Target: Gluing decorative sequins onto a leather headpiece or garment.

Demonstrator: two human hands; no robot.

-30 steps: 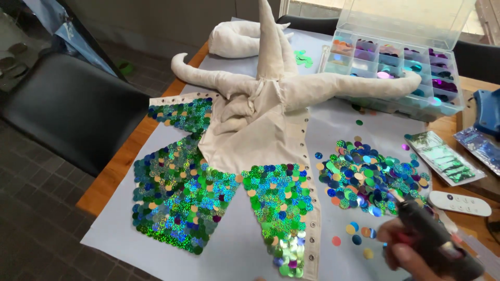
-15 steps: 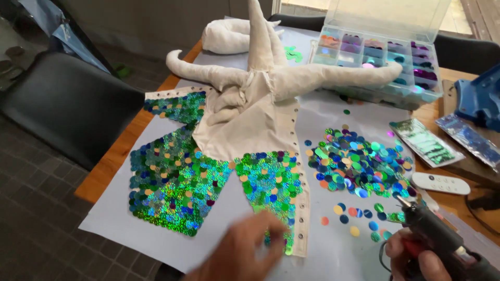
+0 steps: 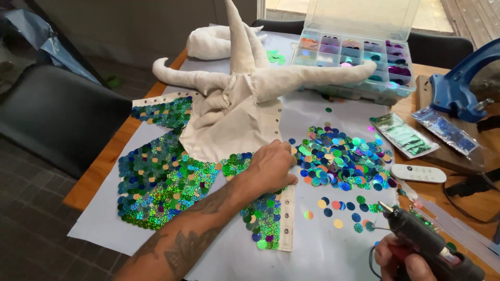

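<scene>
- My left hand (image 3: 268, 166) lies knuckles up, fingers curled loosely on the sequinned fabric piece (image 3: 172, 177), fingertips at the edge of the loose sequin pile (image 3: 344, 158); whether they pinch a sequin I cannot tell.
- My right hand (image 3: 401, 260), at 5 o'clock, is clenched round a black glue gun (image 3: 427, 242), nozzle pointing toward 10 o'clock above scattered sequins.
- The cream stuffed horns (image 3: 245, 78) rise at 12 o'clock, beside a clear compartment box (image 3: 359, 57).
- A white remote (image 3: 419, 173) lies at 3 o'clock.

Wooden table (image 3: 99, 174), grey sheet (image 3: 333, 250), bead organiser (image 3: 359, 62)
</scene>
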